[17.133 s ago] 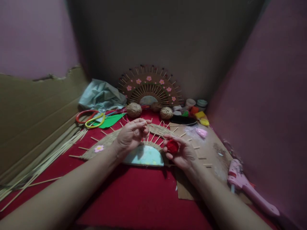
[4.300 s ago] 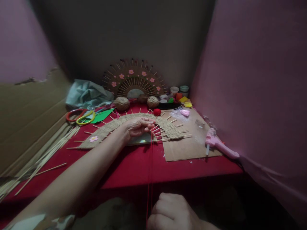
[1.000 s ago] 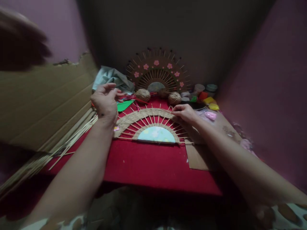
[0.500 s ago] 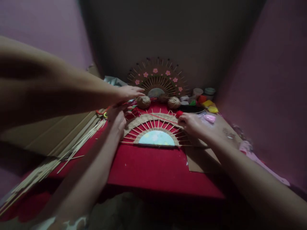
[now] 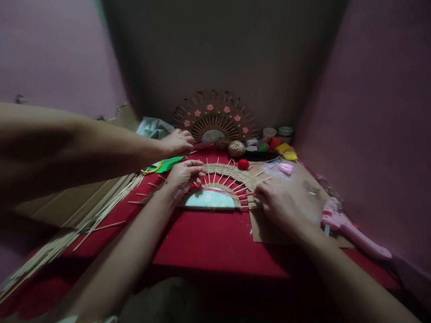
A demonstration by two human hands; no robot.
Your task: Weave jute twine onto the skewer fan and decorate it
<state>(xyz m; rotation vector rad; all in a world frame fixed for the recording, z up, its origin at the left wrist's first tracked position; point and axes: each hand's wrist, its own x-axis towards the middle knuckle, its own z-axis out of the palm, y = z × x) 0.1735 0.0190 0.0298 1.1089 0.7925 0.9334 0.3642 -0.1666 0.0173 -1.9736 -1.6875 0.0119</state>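
A half-round fan of thin sticks woven with twine (image 5: 251, 178) lies on the red cloth, its pale blue centre (image 5: 210, 199) toward me. Over its left half, my left hand (image 5: 186, 177) pinches red yarn (image 5: 220, 190) between thumb and fingers. The strand stretches across the fan to my right hand (image 5: 274, 202), whose fingers are closed on it near the fan's right end. Behind the woven band rests a red yarn ball (image 5: 243, 164). Another person's hand (image 5: 178, 142) reaches in from the left, beyond my left hand, above some red items.
A second, flowered fan (image 5: 215, 107) leans at the back wall. A twine ball (image 5: 236, 148), small tubs (image 5: 285, 131) and coloured clay packs sit before it. Loose sticks (image 5: 101, 206) lie left, near green sheet material (image 5: 170, 164). A pink glue gun (image 5: 350, 226) lies right, beside cardboard (image 5: 269, 229).
My left hand has come over the fan with the yarn. My right hand has lowered toward the fan's right end, away from the red ball. The other person's hand has shifted slightly.
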